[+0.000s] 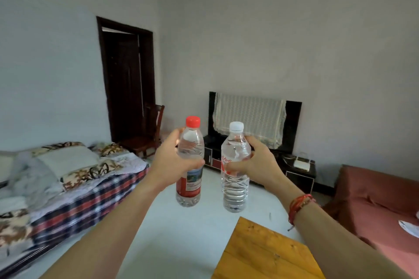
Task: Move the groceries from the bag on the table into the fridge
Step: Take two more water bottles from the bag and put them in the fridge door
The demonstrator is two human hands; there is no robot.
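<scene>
- Left hand (169,163) is gripping the red-capped bottle (190,184) round its upper body, thumb across the front and fingers curled behind. The right hand (260,165) is clamping the white-capped bottle (234,190) in the same way, just under its shoulder.
- Both bottles are hanging upright in the air, near each other but not touching. They are out ahead of the person, above the floor and past the corner of the wooden surface (260,253).
- Neither the bag nor the fridge is showing, so the step in hand is most likely the carry to the fridge.
- Both grips are sitting high with most of the weight hanging below, so keeping the bottles vertical and apart should stop them swinging or knocking together.
- With both hands occupied, the fridge door is going to need a free hand. Setting one bottle down or tucking it under an arm first would probably be safer than hooking the door with a loaded hand.
- Squeezing only lightly seems wise, as thin walls like these are likely to dent.
- The red-capped bottle is showing clear plastic, a red label with a small picture panel, and water nearly up to the neck.
- The white-capped bottle is looking slightly wider, with a ribbed lower body. Its red-and-white label is largely hidden by the thumb, and its waterline is sitting near the shoulder.
</scene>
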